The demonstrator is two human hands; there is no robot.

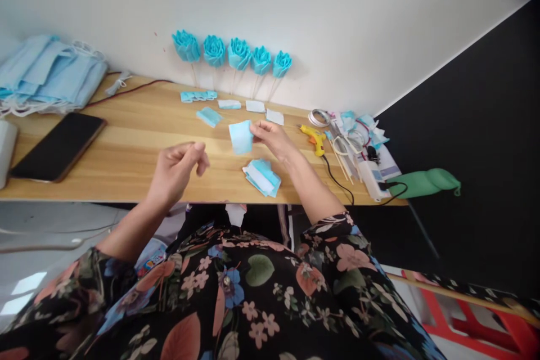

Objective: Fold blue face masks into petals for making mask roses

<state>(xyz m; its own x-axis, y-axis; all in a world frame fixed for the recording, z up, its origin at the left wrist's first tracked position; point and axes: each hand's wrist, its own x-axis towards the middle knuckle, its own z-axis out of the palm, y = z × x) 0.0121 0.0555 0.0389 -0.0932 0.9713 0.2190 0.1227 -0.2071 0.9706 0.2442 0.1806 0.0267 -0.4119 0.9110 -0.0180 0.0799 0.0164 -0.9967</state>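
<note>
Pinched in my right hand [275, 140] is a small light-blue square of mask fabric [241, 138], raised over the wooden table. To its left, my left hand [179, 169] is closed, thumb against curled fingers, with nothing visible in it. Below the square lies a loose pile of blue and white fabric pieces [264, 177]. Beyond it are a flat blue piece [209, 117], a pleated blue strip [198, 97] and several small folded white pieces [255, 106]. Several blue fabric roses [239, 54] on thin sticks stand along the wall.
A stack of blue face masks [54, 73] and a dark phone [59, 146] occupy the left side. On the right are a yellow glue gun [313, 138] with a cord, scissors [343, 143], a tape roll [319, 118], a power strip [373, 181] and a green pouch [426, 183].
</note>
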